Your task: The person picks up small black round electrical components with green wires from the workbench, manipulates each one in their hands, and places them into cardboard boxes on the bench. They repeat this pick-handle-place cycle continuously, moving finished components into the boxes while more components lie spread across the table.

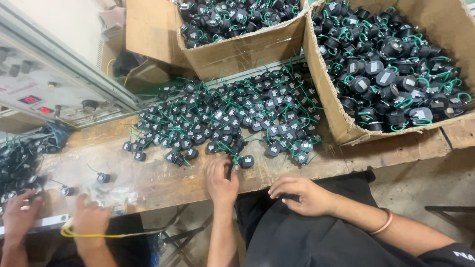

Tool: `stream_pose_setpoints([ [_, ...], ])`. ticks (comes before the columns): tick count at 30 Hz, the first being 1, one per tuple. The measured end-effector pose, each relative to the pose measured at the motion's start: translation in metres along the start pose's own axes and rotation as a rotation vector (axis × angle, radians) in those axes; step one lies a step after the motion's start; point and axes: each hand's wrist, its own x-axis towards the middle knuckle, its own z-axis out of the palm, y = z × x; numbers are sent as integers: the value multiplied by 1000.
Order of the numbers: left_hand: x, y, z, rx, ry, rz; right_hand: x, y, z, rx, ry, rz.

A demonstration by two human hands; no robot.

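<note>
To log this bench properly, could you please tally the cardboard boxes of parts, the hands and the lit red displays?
Cardboard boxes of parts: 2
Person's own hands, left hand and right hand: 2
Co-worker's hands: 2
Red displays: 2
Total: 8

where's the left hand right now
The left hand is at the bench's front edge, centre of the head view, fingertips at the near edge of the parts pile.

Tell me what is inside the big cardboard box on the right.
The cardboard box is heaped with small black round parts trailing green wires, some with pale labels. Only the top layer shows; the lower layers and the box bottom are covered.
</note>
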Motion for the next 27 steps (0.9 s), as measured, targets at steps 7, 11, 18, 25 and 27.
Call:
stream_pose_setpoints([
  [7,4,17,-1,64,-66,-170,2,4,-1,54,32,27],
  [11,6,2,-10,106,27,-321,-1,5,-2,31,41,28],
  [18,9,-44,-42,-201,308,-232,-2,15,-1,57,81,92],
  [25,-13,4,-33,-943,285,-104,-3,26,8,358,163,278],
  [27,-17,31,-21,-776,58,92,-6,29,10,237,146,160],
])
